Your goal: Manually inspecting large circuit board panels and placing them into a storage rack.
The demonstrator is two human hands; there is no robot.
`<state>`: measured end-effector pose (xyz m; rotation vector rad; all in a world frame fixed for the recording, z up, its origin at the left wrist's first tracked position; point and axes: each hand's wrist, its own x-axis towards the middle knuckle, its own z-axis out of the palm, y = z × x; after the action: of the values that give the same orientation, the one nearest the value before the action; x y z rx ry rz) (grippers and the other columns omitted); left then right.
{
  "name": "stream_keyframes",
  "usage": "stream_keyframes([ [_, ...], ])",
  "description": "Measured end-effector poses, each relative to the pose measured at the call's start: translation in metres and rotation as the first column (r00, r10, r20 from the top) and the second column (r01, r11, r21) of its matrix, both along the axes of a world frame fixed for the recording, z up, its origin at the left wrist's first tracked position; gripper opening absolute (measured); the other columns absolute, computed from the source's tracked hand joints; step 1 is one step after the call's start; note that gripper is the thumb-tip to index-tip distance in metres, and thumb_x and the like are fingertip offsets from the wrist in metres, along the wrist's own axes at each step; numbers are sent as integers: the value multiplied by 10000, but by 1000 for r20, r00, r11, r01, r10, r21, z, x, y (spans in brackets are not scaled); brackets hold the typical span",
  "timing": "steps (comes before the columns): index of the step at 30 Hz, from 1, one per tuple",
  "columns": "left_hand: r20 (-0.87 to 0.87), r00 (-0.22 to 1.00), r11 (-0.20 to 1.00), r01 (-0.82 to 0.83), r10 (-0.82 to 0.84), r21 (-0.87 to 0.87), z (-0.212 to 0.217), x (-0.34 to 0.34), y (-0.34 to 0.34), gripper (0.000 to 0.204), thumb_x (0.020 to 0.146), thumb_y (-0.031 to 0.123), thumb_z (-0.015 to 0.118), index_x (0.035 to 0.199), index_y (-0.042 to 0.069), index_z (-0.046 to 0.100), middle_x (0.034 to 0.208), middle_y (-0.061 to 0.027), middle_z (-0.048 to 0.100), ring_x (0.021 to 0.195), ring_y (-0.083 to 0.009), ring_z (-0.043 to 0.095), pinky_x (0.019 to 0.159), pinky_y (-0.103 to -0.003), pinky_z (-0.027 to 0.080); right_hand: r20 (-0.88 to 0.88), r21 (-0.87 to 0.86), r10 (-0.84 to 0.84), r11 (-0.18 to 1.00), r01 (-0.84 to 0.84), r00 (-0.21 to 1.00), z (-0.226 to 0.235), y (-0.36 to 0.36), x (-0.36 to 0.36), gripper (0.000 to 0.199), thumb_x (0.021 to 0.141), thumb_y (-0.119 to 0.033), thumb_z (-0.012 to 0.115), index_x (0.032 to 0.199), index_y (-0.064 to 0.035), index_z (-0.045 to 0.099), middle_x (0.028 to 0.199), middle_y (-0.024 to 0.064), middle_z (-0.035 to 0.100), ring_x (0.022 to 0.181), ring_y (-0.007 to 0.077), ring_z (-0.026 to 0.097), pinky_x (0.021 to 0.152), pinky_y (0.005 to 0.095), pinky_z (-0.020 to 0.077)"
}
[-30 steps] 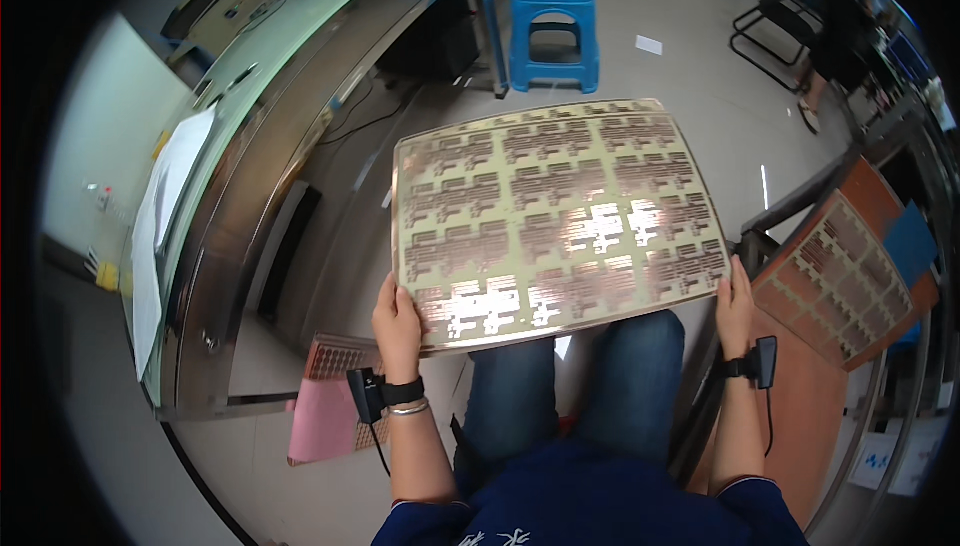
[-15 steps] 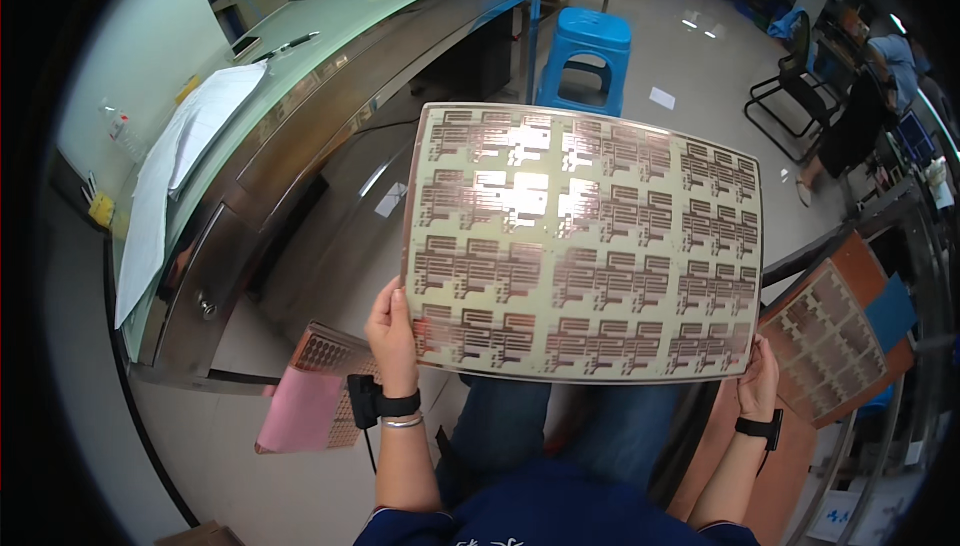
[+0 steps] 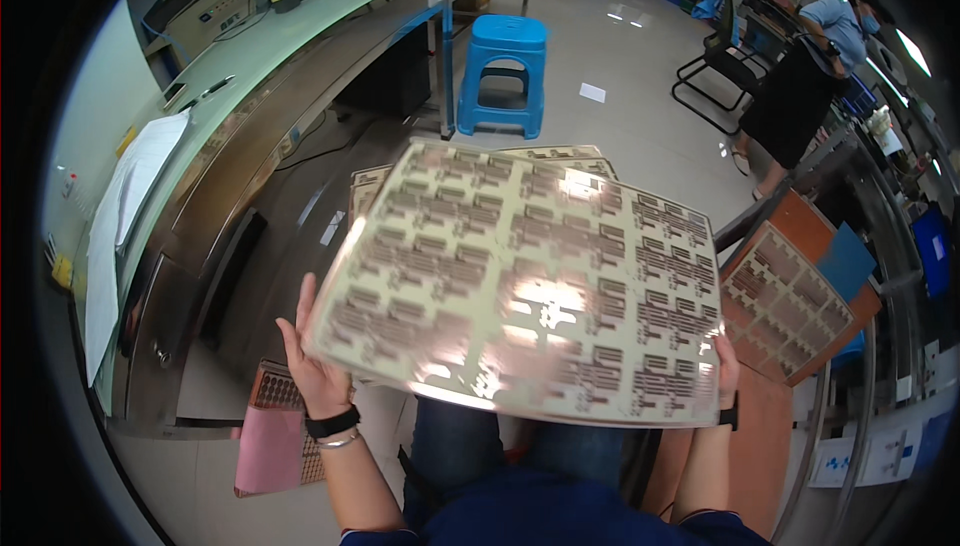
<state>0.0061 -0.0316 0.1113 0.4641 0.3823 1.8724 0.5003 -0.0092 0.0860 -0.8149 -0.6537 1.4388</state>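
Observation:
A large pale circuit board panel (image 3: 505, 276) with rows of copper-coloured patterns is tilted in front of me above my lap. My right hand (image 3: 728, 361) grips its right edge near the lower corner. Beside the lower left edge is my left hand (image 3: 318, 371), open, thumb and fingers spread, with the palm close to or against the edge. I cannot tell how firmly it touches. Behind the panel's far edge, parts of another patterned panel (image 3: 560, 154) show; the rest of it is hidden.
A glass-topped desk (image 3: 330, 16) with papers (image 3: 140, 176) runs along the left. A blue stool (image 3: 505, 76) stands ahead. A patterned panel on a brown board (image 3: 785, 281) leans at right. Low at left are pink sheets (image 3: 270, 446). A person (image 3: 800, 86) stands far right.
The panel has tilted and come lower and nearer. My left hand has loosened from its left edge and spread its fingers. Another panel now shows behind it. My view has shifted right.

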Motion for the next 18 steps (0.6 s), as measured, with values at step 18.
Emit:
stream_keyframes([
  [18, -154, 948, 935, 230, -278, -270, -27, 70, -15, 343, 945, 238, 463, 1184, -7, 476, 1116, -101, 583, 946, -177, 603, 795, -300, 511, -417, 114, 122, 990, -81, 901, 11, 11, -35, 703, 923, -543, 301, 1407, -38, 230, 1397, 179, 348, 1232, 341, 408, 1018, 483, 341],
])
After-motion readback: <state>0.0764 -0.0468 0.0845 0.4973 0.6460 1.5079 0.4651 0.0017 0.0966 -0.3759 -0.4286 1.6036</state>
